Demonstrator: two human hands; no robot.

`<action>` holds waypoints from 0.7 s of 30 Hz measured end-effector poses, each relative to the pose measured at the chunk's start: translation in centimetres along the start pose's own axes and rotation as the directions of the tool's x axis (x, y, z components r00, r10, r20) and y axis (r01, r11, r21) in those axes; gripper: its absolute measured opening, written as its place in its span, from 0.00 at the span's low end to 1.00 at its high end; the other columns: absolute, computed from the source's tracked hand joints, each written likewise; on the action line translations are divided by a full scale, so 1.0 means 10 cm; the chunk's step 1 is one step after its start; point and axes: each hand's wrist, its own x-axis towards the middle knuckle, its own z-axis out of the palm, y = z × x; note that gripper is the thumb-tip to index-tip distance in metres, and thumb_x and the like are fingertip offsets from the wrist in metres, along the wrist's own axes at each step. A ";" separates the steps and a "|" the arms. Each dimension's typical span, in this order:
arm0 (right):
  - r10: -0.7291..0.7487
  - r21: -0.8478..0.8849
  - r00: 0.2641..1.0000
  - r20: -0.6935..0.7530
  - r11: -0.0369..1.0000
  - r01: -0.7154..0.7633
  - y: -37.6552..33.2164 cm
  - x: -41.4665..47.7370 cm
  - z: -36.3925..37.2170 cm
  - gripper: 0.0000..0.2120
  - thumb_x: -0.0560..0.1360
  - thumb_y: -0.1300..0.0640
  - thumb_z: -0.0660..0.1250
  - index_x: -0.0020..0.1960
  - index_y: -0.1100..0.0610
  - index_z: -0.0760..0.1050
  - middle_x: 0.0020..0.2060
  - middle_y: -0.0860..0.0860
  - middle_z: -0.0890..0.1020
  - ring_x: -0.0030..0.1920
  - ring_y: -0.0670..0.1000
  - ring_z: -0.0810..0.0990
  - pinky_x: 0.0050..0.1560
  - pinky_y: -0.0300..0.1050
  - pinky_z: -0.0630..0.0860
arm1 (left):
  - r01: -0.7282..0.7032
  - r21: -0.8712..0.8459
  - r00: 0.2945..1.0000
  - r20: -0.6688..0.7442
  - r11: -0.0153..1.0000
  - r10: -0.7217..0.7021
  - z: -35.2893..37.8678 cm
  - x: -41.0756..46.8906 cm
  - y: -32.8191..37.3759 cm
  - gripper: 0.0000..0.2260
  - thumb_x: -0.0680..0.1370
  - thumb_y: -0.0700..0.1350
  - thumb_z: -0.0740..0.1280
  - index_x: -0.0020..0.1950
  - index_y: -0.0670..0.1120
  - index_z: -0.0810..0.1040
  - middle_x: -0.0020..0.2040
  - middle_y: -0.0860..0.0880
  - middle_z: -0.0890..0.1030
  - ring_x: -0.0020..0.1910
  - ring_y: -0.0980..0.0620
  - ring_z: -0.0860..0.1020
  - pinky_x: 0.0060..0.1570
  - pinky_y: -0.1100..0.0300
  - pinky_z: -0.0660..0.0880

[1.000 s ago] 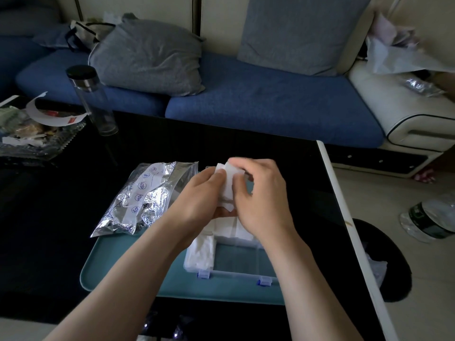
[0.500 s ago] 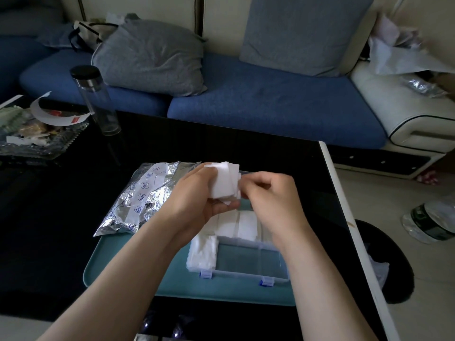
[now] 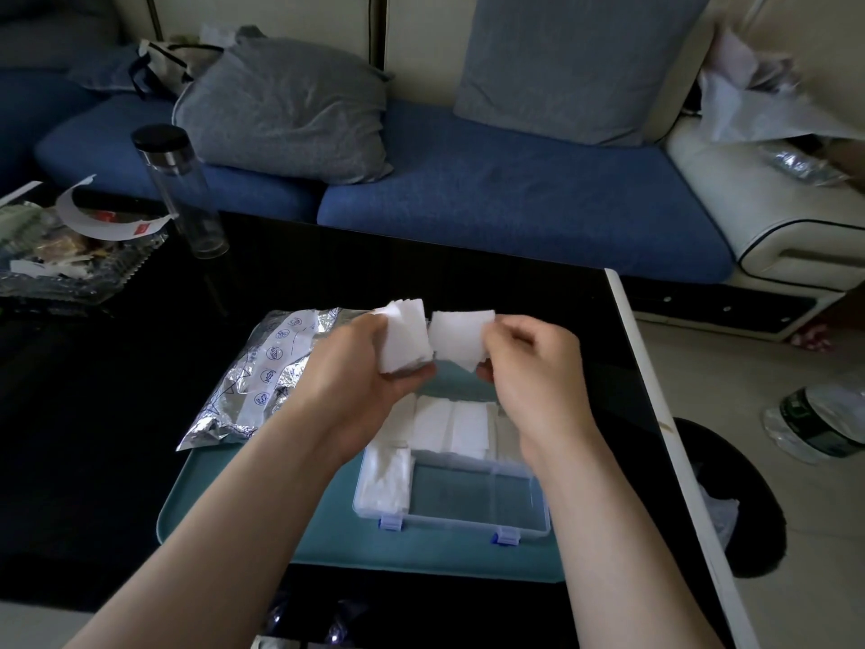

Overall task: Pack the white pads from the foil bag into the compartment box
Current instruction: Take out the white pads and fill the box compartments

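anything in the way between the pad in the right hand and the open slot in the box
Nothing visible. The right hand pinches a single pad in the air above the compartment box, and the wide near compartment below it lies bare. The left hand holds the stack of pads aside.

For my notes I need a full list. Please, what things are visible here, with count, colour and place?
pad stack: one, white, in left hand
loose pad: one, white, pinched by right hand
packed pads: several, white, inside compartment box
compartment box: one, clear, blue latches, on tray
tray: one, teal, on table
foil bag: one, silver, left of box, partly on tray
table: one, black
bottle: one, clear, black lid, table's far left
cushions: two, grey, on sofa
sofa: one, blue, behind table
left hand: one, above box
right hand: one, above box
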 end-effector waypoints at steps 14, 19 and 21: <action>-0.406 -0.281 0.910 0.083 0.867 0.412 0.01 -0.01 0.03 0.09 0.75 0.51 0.79 0.53 0.51 0.86 0.43 0.43 0.87 0.43 0.42 0.85 0.43 0.46 0.84 | 0.052 0.299 0.974 0.194 0.953 -0.114 0.01 -0.05 -0.03 0.21 0.87 0.52 0.54 0.64 0.40 0.80 0.54 0.35 0.86 0.48 0.39 0.85 0.45 0.46 0.83; -0.408 -0.270 0.910 0.068 0.871 0.410 0.03 0.00 0.03 0.07 0.75 0.50 0.80 0.51 0.51 0.87 0.40 0.43 0.87 0.40 0.43 0.85 0.41 0.45 0.83 | -0.091 0.467 0.929 0.357 0.879 -0.093 -0.04 -0.08 -0.06 0.17 0.80 0.35 0.57 0.63 0.41 0.81 0.50 0.40 0.86 0.46 0.45 0.84 0.42 0.51 0.77; -0.420 -0.229 0.906 0.042 0.879 0.418 0.04 0.01 0.02 0.05 0.79 0.53 0.75 0.52 0.53 0.88 0.41 0.43 0.87 0.42 0.43 0.85 0.42 0.42 0.82 | -0.120 0.502 0.930 0.358 0.856 -0.080 -0.03 -0.09 -0.08 0.16 0.80 0.32 0.57 0.62 0.40 0.80 0.47 0.41 0.86 0.44 0.46 0.84 0.42 0.52 0.75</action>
